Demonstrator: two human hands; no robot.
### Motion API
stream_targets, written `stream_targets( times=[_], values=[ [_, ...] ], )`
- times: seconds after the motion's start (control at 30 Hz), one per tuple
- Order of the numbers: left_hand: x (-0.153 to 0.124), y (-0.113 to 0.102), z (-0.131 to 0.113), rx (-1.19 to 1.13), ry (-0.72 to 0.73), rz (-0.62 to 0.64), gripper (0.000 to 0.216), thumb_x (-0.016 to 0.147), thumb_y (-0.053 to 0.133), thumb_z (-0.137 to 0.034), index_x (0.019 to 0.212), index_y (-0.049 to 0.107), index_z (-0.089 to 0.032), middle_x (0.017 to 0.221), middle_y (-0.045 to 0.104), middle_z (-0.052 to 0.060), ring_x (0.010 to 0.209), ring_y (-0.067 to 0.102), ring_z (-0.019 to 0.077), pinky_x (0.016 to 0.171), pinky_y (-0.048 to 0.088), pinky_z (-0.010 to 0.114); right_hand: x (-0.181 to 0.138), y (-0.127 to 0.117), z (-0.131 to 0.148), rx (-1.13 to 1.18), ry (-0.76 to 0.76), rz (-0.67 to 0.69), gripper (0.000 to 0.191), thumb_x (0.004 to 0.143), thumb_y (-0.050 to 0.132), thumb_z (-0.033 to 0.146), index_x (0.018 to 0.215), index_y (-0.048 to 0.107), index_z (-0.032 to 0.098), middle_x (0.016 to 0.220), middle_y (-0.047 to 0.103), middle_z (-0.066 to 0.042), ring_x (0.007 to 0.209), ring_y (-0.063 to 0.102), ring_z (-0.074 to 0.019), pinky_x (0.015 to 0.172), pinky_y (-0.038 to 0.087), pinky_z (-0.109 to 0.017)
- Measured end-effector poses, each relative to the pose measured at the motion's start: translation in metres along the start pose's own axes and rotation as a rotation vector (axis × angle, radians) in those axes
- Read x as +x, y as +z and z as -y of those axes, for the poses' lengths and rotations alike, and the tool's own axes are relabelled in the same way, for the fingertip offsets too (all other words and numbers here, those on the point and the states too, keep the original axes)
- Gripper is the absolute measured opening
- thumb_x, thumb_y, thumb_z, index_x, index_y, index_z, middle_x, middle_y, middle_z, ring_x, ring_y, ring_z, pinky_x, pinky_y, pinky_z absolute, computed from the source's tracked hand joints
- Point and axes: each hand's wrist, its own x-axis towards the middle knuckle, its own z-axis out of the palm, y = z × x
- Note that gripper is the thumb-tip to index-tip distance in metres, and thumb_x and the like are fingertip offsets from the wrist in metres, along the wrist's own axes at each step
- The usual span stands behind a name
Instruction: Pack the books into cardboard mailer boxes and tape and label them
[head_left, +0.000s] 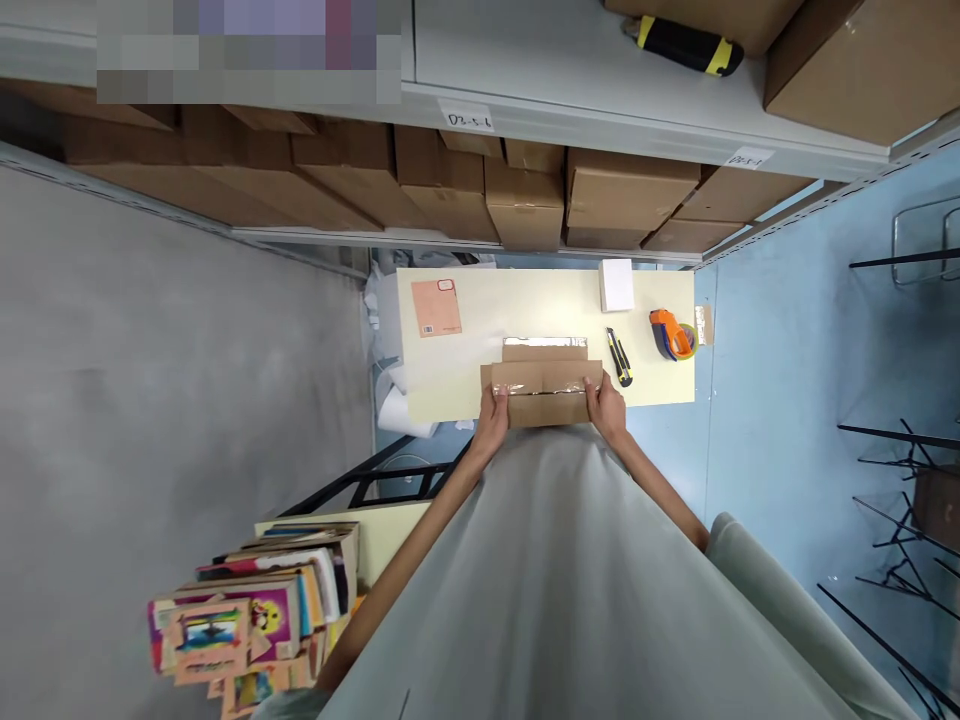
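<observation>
Between my two hands is a brown cardboard box (547, 408) at the front edge of the cream table (540, 300). Shiny clear tape runs along it, and a flap stands up on its far side. My left hand (493, 415) grips the box's left end, thumb on top. On the right end, my right hand (606, 405) holds it the same way. A yellow and black utility knife (619, 358) lies just beyond my right hand. Farther right sits an orange tape dispenser (670, 334) with a roll of tape. The undersides of the fingers are hidden.
A small white box (616, 286) and a pink sheet (436, 307) lie on the table. Cardboard boxes (523, 205) fill the shelf (637, 120) beyond, where another utility knife (688, 45) rests. Stacked books (270, 610) stand at lower left; black metal legs (900, 435) are at right.
</observation>
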Motion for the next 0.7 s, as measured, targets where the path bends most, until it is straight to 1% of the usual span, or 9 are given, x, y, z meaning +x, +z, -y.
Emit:
stream_targets(
  times=[0.1,0.2,0.27,0.4,0.47,0.53,0.6,0.63,0.7],
  values=[
    [0.017,0.011,-0.015,-0.020,0.032,0.022,0.090,0.105,0.043,-0.094,0.156,0.059,-0.022,0.168,0.062,0.022,0.165,0.053,0.0359,0.144,0.032,0.055,0.024,-0.014,0.004,-0.026,0.002,-0.042,0.069,0.121,0.030,0.063,0.163,0.052,0.014,0.122,0.086,-0.020,0.104,0.083,-0.0376,0.092,0.062,-0.044],
    [0.036,0.024,-0.029,-0.073,0.064,0.032,0.091,0.104,0.045,-0.094,0.162,0.056,-0.025,0.174,0.059,0.018,0.169,0.048,0.0353,0.145,0.032,0.053,0.049,-0.025,0.008,-0.031,0.024,-0.035,0.071,0.121,0.026,0.064,0.161,0.053,0.012,0.122,0.085,-0.022,0.108,0.082,-0.0393,0.097,0.062,-0.047],
    [0.046,0.031,-0.032,-0.088,0.078,0.035,0.094,0.103,0.045,-0.096,0.163,0.056,-0.024,0.174,0.058,0.019,0.169,0.048,0.0360,0.145,0.032,0.052,0.059,-0.025,0.011,-0.016,0.016,-0.049,0.073,0.121,0.023,0.066,0.161,0.053,0.012,0.131,0.083,-0.023,0.114,0.081,-0.0394,0.101,0.061,-0.048],
    [0.059,0.036,-0.023,-0.071,0.155,-0.008,0.094,0.101,0.045,-0.098,0.154,0.062,-0.022,0.163,0.066,0.020,0.162,0.056,0.0369,0.144,0.033,0.056,0.069,-0.024,0.004,0.041,-0.081,-0.074,0.075,0.121,0.018,0.067,0.168,0.050,0.017,0.157,0.072,-0.022,0.130,0.077,-0.0380,0.109,0.061,-0.049],
    [0.063,0.038,-0.016,-0.046,0.182,-0.052,0.090,0.103,0.045,-0.096,0.152,0.064,-0.022,0.159,0.069,0.020,0.159,0.059,0.0361,0.143,0.036,0.056,0.076,-0.035,-0.014,0.045,-0.156,-0.076,0.073,0.122,0.018,0.063,0.166,0.054,0.018,0.161,0.070,-0.021,0.137,0.074,-0.0361,0.115,0.059,-0.048],
    [0.065,0.041,-0.012,-0.017,0.215,-0.096,0.086,0.106,0.045,-0.091,0.154,0.063,-0.022,0.159,0.068,0.021,0.156,0.061,0.0351,0.141,0.040,0.056,0.088,-0.057,-0.044,-0.005,-0.176,-0.140,0.068,0.122,0.026,0.058,0.160,0.060,0.013,0.159,0.070,-0.024,0.144,0.069,-0.0354,0.122,0.054,-0.047],
    [0.065,0.045,-0.011,0.011,0.265,-0.153,0.083,0.109,0.046,-0.086,0.159,0.059,-0.021,0.163,0.065,0.021,0.157,0.060,0.0339,0.140,0.042,0.054,0.103,-0.085,-0.081,-0.126,-0.088,-0.245,0.060,0.120,0.039,0.051,0.153,0.063,0.006,0.156,0.069,-0.030,0.149,0.063,-0.0380,0.128,0.049,-0.050],
    [0.065,0.047,-0.011,0.025,0.291,-0.189,0.081,0.110,0.047,-0.083,0.162,0.057,-0.021,0.166,0.063,0.021,0.159,0.059,0.0335,0.140,0.042,0.053,0.111,-0.098,-0.100,-0.196,-0.030,-0.277,0.055,0.117,0.047,0.048,0.149,0.065,0.006,0.158,0.067,-0.032,0.154,0.058,-0.0397,0.129,0.046,-0.051],
    [0.064,0.051,-0.011,0.056,0.326,-0.260,0.078,0.111,0.050,-0.078,0.165,0.054,-0.022,0.171,0.059,0.022,0.162,0.056,0.0333,0.141,0.041,0.051,0.126,-0.115,-0.131,-0.324,0.000,-0.216,0.048,0.112,0.060,0.042,0.144,0.067,0.007,0.163,0.063,-0.033,0.160,0.051,-0.0403,0.129,0.045,-0.052]
  ],
)
